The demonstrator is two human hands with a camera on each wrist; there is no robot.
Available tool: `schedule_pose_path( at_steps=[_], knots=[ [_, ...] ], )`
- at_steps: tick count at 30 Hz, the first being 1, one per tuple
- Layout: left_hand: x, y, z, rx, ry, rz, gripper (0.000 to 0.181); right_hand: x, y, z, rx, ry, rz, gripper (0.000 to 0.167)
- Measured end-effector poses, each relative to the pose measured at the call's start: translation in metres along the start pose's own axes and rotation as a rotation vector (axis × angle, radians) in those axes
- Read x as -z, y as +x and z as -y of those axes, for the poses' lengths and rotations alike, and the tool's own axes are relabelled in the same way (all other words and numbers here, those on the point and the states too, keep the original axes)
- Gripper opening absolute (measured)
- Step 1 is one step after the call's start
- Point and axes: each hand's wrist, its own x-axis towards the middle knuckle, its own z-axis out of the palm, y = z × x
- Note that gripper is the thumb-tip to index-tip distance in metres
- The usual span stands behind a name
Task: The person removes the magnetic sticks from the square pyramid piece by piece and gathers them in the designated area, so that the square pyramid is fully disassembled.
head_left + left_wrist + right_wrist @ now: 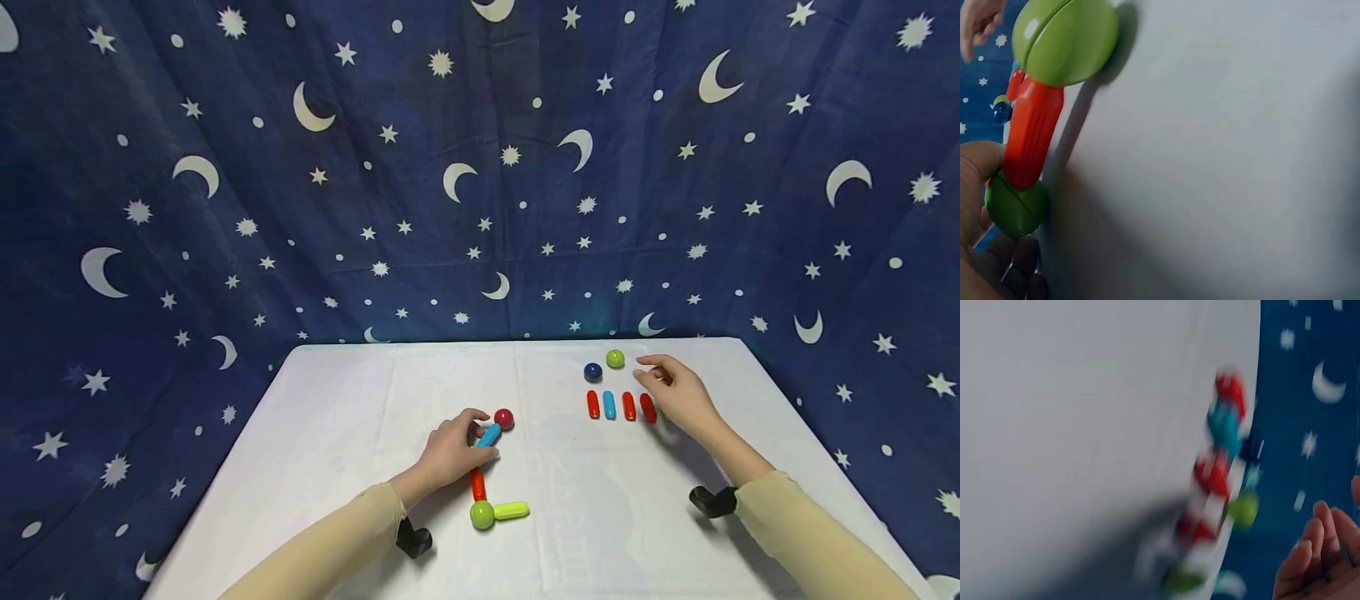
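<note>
At the centre-left of the white desk (360, 392), the fingers of the left hand (448, 450) grasp the middle green ball (1016, 206), the joint of a partly built assembly. Adjoining it are a blue rod (489, 435), with a red ball (504, 419) at its far end, and a red rod (1032, 134) leading to the near green ball (482, 515); a yellow-green rod (512, 510) abuts that ball, its other end bare. Completed portion, as judged: three rods and three balls set in one bent chain; firmness of the joints cannot be verified. Toward the right, the fingers of the right hand (678, 396) are parted and released, no part visible between them, by the end of the supply row. Unattached in that row: three loose red rods (628, 407), one loose blue rod (609, 406) and a green piece (1183, 580), blurred in the right wrist view. Behind the row lie a dark blue ball (592, 372) and a loose green ball (615, 358). Assembly is judged about half complete; whether every loose part is required cannot be determined.
</note>
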Motion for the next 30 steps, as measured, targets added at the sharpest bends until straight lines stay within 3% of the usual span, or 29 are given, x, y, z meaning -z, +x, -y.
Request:
schedule_pose_path(
  at_steps=[3,6,9,11,17,23,30],
  knots=[
    [-0.001,-0.002,0.001,-0.033,0.002,-0.021,0.045,-0.025,-0.003,0.026,0.110,0.063,0.118,0.041],
    [-0.003,-0.001,0.002,-0.052,-0.002,-0.019,0.035,-0.058,-0.007,0.047,0.187,0.099,0.292,0.041],
    [-0.003,0.002,0.003,-0.062,-0.022,0.002,0.029,-0.091,-0.010,0.061,0.217,0.070,0.446,0.048],
    [-0.001,0.003,0.004,-0.065,-0.039,0.025,0.027,-0.108,-0.012,0.065,0.220,0.027,0.501,0.053],
    [0.005,0.006,0.004,-0.046,-0.107,0.108,0.027,-0.135,-0.011,0.070,0.217,0.012,0.521,0.051],
    [0.008,0.010,0.008,-0.018,-0.142,0.156,0.024,-0.138,-0.011,0.068,0.208,0.051,0.519,0.036],
    [0.009,0.011,0.011,-0.032,-0.212,0.170,0.019,-0.139,-0.011,0.066,0.190,0.084,0.532,0.036]
  ],
)
